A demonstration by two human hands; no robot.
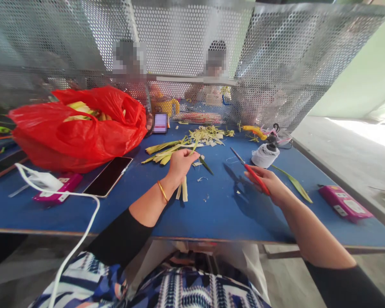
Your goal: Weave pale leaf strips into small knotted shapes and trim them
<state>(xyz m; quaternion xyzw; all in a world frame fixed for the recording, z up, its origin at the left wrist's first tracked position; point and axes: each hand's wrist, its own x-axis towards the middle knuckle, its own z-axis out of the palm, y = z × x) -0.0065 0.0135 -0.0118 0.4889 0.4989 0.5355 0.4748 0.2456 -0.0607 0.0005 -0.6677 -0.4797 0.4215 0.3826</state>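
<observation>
My left hand (181, 163) is closed on pale green leaf strips (183, 190), whose ends hang below the palm while a thin tip rises above the fingers. In my right hand (269, 184) is a pair of scissors with red handles (258, 179), its blades pointing up and left, apart from the strips. A white thread spool (263, 155) stands just beyond that hand. Longer yellow-green leaves (160, 147) lie behind my left hand, next to a heap of small cut pieces (210, 136).
At the left are a red plastic bag (83, 132), a dark phone (109, 176), a magenta box (59, 190) and a white cable (91, 218). Another magenta box (345, 203) and a green leaf (293, 182) lie right. Behind a perforated metal screen (192, 42), people sit.
</observation>
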